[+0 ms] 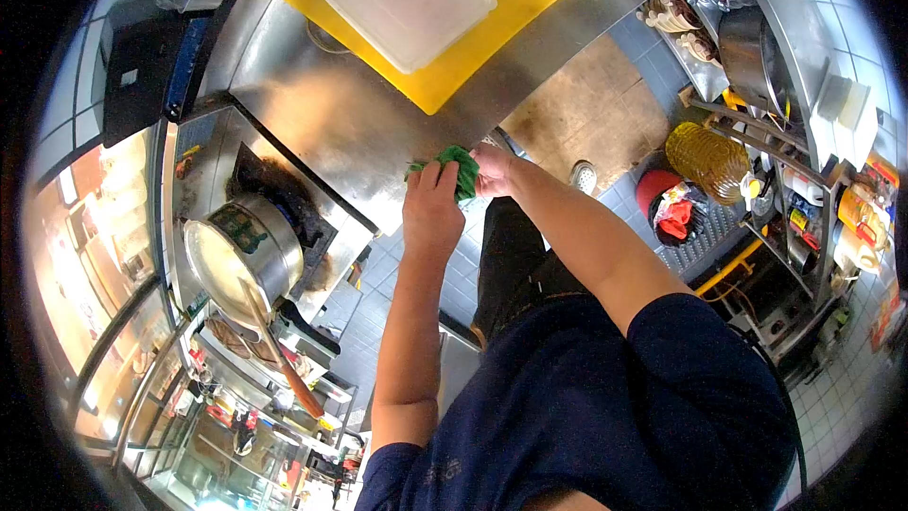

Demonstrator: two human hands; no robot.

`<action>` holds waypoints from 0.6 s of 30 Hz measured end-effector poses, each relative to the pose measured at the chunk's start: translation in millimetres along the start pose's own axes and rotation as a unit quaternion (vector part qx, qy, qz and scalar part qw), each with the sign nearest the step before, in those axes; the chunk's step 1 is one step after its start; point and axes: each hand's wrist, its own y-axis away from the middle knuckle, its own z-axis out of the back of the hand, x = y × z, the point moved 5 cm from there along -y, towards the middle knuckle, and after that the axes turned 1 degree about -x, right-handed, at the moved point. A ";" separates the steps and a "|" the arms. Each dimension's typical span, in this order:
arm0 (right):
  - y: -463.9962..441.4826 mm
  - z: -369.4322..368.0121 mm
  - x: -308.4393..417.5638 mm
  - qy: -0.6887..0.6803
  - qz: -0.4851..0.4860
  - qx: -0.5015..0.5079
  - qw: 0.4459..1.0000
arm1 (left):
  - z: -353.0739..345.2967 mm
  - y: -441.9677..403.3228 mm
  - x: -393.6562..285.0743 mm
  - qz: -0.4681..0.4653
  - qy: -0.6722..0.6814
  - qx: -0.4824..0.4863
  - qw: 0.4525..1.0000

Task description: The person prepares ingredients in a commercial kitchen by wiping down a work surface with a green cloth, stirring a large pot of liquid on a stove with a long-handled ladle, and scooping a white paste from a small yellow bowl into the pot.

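A bunched green cloth (461, 173) is gripped by my left hand (434, 201), its fingers bent over the top. My right hand (494, 170) is closed right beside the cloth and touches its right side. What its fingers hold is hidden from this angle. A small shiny metallic strip (512, 141) shows just past the right hand; I cannot tell whether it is held. Both hands are at the near edge of the stainless steel counter (378, 137).
A translucent white lid or tray (402, 5) lies on a yellow board (430, 99). On the left, a pot (270, 237) of pale liquid with a wooden-handled utensil (295, 383) stands on a stove. A large bottle of yellow oil (707, 161) and shelving (799, 166) are on the right.
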 end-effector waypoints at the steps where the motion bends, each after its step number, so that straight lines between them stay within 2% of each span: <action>1: -2.5 1.2 -1.4 -0.003 -0.002 0.007 1.000 | 0.1 0.8 -3.9 -0.001 -0.003 0.000 1.000; 3: -2.6 0.5 -1.9 -0.010 -0.006 0.020 1.000 | -0.5 3.2 -11.2 0.009 0.002 0.007 1.000; 6: 18.9 -16.3 4.9 -0.064 -0.016 0.111 0.992 | -3.5 9.5 -18.5 0.025 0.035 0.007 0.999; 9: 12.2 -9.4 5.2 -0.012 0.024 0.025 0.999 | -4.5 17.8 -9.8 0.059 0.083 -0.023 0.994; 12: -24.9 24.1 -10.2 0.031 -0.013 0.012 0.999 | 13.1 22.8 17.6 0.103 0.149 -0.090 0.979; 15: -14.2 14.4 -7.7 -0.026 -0.052 0.078 0.995 | 33.9 13.5 57.7 0.170 0.202 -0.120 0.957; 18: -1.9 3.2 -3.7 0.003 -0.032 0.061 0.998 | 38.6 0.5 78.8 0.207 0.125 -0.105 0.965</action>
